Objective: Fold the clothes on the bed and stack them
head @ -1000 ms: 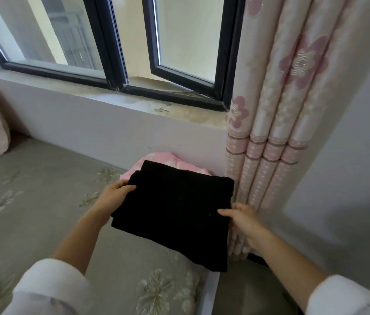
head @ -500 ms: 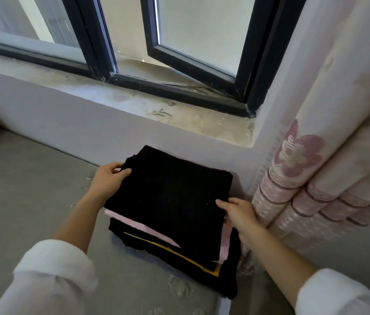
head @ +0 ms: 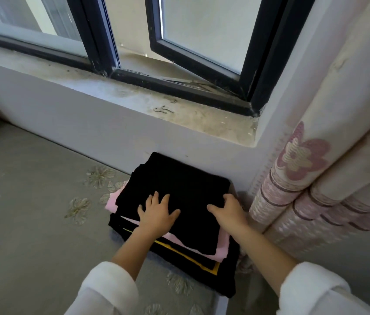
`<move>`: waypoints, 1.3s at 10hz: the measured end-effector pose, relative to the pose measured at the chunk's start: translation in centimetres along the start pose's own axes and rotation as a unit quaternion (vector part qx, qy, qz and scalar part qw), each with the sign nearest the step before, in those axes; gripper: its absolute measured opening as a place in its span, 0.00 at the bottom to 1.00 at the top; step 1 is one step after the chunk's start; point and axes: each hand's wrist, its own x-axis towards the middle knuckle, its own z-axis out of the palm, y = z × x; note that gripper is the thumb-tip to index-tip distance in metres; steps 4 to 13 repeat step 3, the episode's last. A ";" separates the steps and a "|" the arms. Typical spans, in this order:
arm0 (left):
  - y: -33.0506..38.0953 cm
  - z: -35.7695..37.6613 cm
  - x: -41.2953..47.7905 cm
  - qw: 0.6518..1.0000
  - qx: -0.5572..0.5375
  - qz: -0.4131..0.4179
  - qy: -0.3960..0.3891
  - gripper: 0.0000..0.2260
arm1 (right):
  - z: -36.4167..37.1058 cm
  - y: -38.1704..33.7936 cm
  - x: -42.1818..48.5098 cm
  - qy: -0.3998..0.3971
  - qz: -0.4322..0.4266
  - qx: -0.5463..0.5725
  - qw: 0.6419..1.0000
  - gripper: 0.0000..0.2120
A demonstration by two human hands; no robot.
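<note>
A folded black garment point(head: 179, 185) lies on top of a stack at the bed's far right corner, against the wall. Under it show a pink garment point(head: 221, 245) and a black garment with a yellow stripe point(head: 186, 258). My left hand point(head: 156, 215) lies flat on the top garment near its front left, fingers spread. My right hand point(head: 229, 211) rests on the right part of the same garment, fingers spread over its right edge. Neither hand grips the cloth.
The grey bedspread with pale flowers point(head: 31, 212) stretches to the left. A dusty window sill point(head: 179, 112) and a dark-framed window point(head: 202, 71) stand behind the stack. A flowered curtain point(head: 315, 178) hangs close on the right. The bed's edge point(head: 221, 303) runs just below the stack.
The black garment was carried over and set down on the pink one. Both hands have let go of its edges and now lie flat on top of it.
</note>
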 end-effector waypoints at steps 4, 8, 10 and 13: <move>0.7 1.4 -0.8 0.998 -0.005 0.011 -0.055 0.30 | -9.9 -7.3 -9.7 -0.018 -0.190 0.236 0.953 0.02; 0.7 1.4 -0.8 0.998 -0.005 0.011 -0.055 0.30 | -9.9 -7.3 -9.7 -0.018 -0.190 0.236 0.953 0.02; 0.7 1.4 -0.8 0.998 -0.005 0.011 -0.055 0.30 | -9.9 -7.3 -9.7 -0.018 -0.190 0.236 0.953 0.02; 0.7 1.4 -0.8 0.998 -0.005 0.011 -0.055 0.30 | -9.9 -7.3 -9.7 -0.018 -0.190 0.236 0.953 0.02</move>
